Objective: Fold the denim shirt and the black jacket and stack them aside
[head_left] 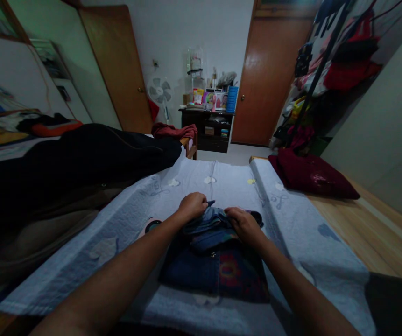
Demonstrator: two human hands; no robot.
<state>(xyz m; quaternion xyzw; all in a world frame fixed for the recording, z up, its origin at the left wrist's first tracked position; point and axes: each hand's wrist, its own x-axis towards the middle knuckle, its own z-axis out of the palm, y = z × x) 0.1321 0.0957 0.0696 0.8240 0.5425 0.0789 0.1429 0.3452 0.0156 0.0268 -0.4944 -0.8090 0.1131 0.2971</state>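
A dark blue denim garment (193, 268) with a red and yellow flower pattern lies folded on the pale blue sheet (201, 170). Lighter blue denim (209, 221) is bunched at its far end. My left hand (193, 205) is closed on the far left edge of this denim, and a small dark blue tip sticks out past the fingers. On the far right edge my right hand (244, 224) pinches the cloth between thumb and fingers. Beside my left forearm sits a pale pink object (151, 226) with a dark round face, partly hidden.
Dark clothing (92, 154) is heaped along the left. A maroon folded cloth (313, 175) lies at the right on the wooden surface (358, 224). Farther back stand a black cabinet (204, 144), a white fan (160, 91) and hanging clothes (351, 70).
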